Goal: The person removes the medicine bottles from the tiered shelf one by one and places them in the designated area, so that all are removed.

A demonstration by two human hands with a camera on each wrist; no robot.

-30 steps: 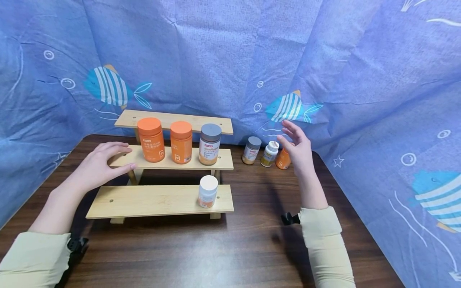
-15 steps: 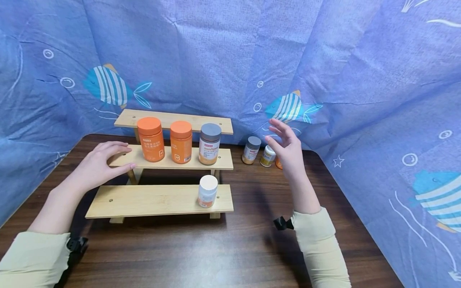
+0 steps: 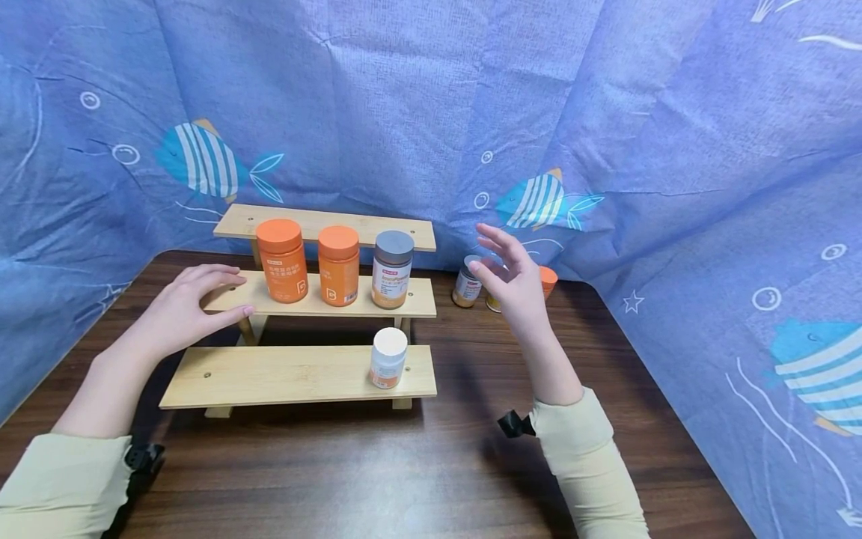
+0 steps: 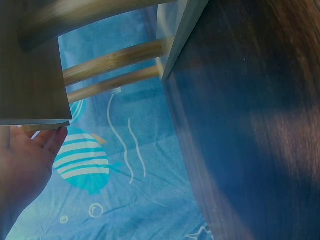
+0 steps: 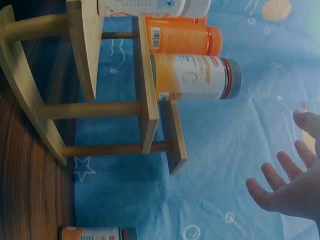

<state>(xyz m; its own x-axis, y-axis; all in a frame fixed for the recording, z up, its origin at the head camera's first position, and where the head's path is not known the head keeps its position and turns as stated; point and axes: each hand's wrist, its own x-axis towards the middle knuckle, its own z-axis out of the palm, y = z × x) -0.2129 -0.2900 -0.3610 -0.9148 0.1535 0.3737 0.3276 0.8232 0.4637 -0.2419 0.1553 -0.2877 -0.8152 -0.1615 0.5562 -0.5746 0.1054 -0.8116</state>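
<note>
A three-tier wooden shelf (image 3: 289,374) stands at left. My left hand (image 3: 191,307) grips the left end of its middle tier, thumb at the front edge and fingers toward the back; the left wrist view shows fingers (image 4: 52,140) at the board's edge. My right hand (image 3: 515,288) is raised, holding nothing, fingers spread and slightly bent. It overlaps the bottles at the back right in the head view: a small grey-capped bottle (image 3: 467,288), a mostly hidden bottle with a yellow label (image 3: 494,304), and an orange-capped one (image 3: 548,278).
On the middle tier stand a large orange jar (image 3: 286,273), a smaller orange jar (image 3: 340,277) and a grey-capped jar (image 3: 390,284). A small white bottle (image 3: 388,363) is on the bottom tier's right end. A blue fish-print cloth (image 3: 404,112) hangs behind the dark wooden table (image 3: 377,471).
My right hand has moved left from in front of the orange bottle, uncovering its cap and covering much of the yellow-labelled bottle. The left hand has kept its place on the shelf.
</note>
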